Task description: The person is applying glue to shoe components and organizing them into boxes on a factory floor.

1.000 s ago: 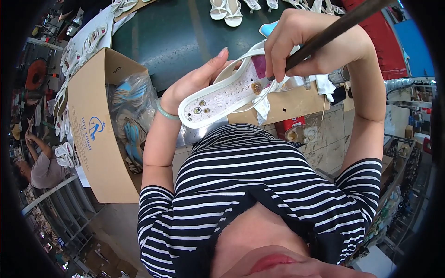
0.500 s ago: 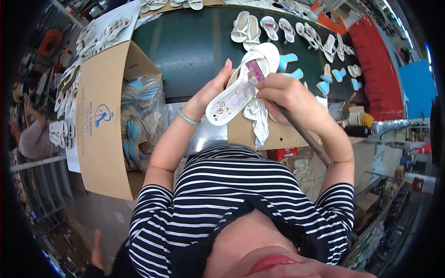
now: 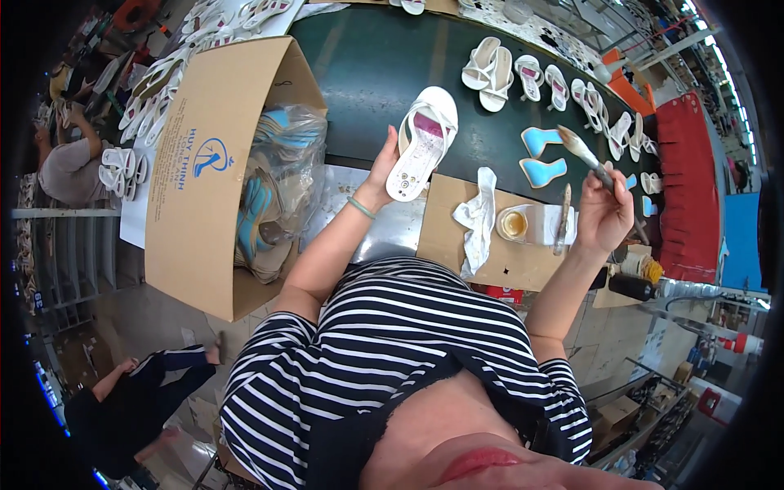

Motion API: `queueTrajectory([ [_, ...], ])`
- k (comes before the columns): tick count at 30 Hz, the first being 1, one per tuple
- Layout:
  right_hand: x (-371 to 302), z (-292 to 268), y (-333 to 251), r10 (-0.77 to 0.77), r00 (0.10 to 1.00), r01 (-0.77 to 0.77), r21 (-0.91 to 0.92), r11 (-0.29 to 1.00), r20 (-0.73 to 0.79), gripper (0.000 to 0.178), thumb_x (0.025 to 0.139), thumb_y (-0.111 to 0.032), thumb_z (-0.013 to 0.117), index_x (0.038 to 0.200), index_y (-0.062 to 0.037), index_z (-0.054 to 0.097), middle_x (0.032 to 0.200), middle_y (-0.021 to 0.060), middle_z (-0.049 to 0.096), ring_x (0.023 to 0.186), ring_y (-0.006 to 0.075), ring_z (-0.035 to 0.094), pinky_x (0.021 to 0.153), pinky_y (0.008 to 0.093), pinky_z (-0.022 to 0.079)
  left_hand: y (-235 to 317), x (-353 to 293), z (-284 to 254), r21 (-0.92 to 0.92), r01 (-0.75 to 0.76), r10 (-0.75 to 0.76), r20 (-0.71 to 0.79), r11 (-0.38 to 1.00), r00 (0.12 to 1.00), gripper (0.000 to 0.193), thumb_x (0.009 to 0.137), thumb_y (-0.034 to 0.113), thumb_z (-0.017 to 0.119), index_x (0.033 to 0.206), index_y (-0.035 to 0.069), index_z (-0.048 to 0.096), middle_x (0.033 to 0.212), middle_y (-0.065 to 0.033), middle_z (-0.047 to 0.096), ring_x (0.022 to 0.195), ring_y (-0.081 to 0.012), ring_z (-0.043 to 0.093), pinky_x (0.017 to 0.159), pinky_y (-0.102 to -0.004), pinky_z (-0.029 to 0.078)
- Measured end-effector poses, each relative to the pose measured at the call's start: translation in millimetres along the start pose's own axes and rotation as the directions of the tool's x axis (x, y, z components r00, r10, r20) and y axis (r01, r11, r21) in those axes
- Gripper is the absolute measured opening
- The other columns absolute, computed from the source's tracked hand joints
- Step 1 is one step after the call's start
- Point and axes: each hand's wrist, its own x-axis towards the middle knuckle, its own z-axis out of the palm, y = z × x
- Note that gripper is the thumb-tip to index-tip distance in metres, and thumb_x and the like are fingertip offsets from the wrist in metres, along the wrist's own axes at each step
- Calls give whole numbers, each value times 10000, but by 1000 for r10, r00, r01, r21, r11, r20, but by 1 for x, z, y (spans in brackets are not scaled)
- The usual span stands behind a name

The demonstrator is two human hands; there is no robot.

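My left hand (image 3: 380, 173) is closed on the edge of a white sandal (image 3: 423, 151), whose crossed straps, purple-pink label and small metal studs at one end of the sole face up. To the right, my right hand (image 3: 606, 214) grips a brush (image 3: 583, 152), its bristles raised and well apart from the sandal. Below lie a crumpled white cloth (image 3: 477, 219), a small cup of yellowish liquid (image 3: 514, 224) and a second brush (image 3: 563, 219) on a cardboard sheet (image 3: 441, 214). Two blue sole-shaped pieces (image 3: 542, 173) rest on the green table beyond the right hand.
A big open carton (image 3: 214, 175) at left holds bagged blue and tan soles (image 3: 282, 188). White sandals (image 3: 488, 72) line the table's far right, beside a red cloth (image 3: 686, 188). More sandals (image 3: 155, 102) stand behind the carton. One person (image 3: 69, 167) sits far left; another (image 3: 131, 400) is lower left.
My right hand has moved right with the brush, away from the sandal. The sandal has turned more upright in my left hand. The view has shifted, uncovering the cup, the second brush and a person.
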Motion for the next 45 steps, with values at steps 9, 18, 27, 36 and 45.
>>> queueTrajectory([
  [9, -44, -84, 34, 190, 922, -192, 29, 981, -337, 312, 965, -211, 444, 954, 38, 632, 949, 182, 670, 816, 289, 625, 710, 380, 492, -1, -8, -77, 174, -71, 158, -559, 982, 814, 654, 944, 599, 301, 1288, 78, 493, 1097, -124, 644, 935, -255, 658, 778, -352, 549],
  [18, 8, -101, 58, 109, 942, -179, -201, 963, -316, 381, 988, -263, 420, 761, -7, 588, 994, 180, 640, 897, 280, 612, 849, 434, 485, 47, 35, -115, 293, -50, 204, -526, 955, 825, 708, 940, 624, 233, 1321, 74, 464, 1144, -116, 635, 1003, -247, 644, 844, -328, 520],
  [27, 142, -144, 140, 579, 741, -639, -91, 764, -342, 283, 972, -261, 453, 920, -19, 589, 795, 73, 568, 422, 115, 318, 413, 279, 276, 76, 81, -183, 319, -92, 294, -672, 943, 680, 881, 903, 698, 251, 1185, -86, 540, 1089, -146, 648, 953, -243, 646, 856, -322, 493],
  [36, 286, -185, 247, 382, 700, -636, -770, -51, -604, 575, 870, -229, 538, 1416, -177, 365, 887, 129, 569, 442, 187, 565, 306, 291, 353, 55, 59, -190, 610, -41, 541, -668, 791, 511, 779, 974, 589, 253, 1241, -92, 521, 1154, -144, 611, 1047, -202, 583, 928, -318, 426],
  [45, 328, -202, 282, 474, 624, -539, -781, -315, -621, 431, 830, -108, 453, 1256, -81, 514, 1179, 231, 527, 625, 342, 671, 527, 431, 577, 63, 36, -190, 529, -27, 451, -693, 848, 562, 729, 989, 542, 292, 1312, -98, 428, 1170, -167, 582, 1000, -182, 566, 893, -302, 422],
])
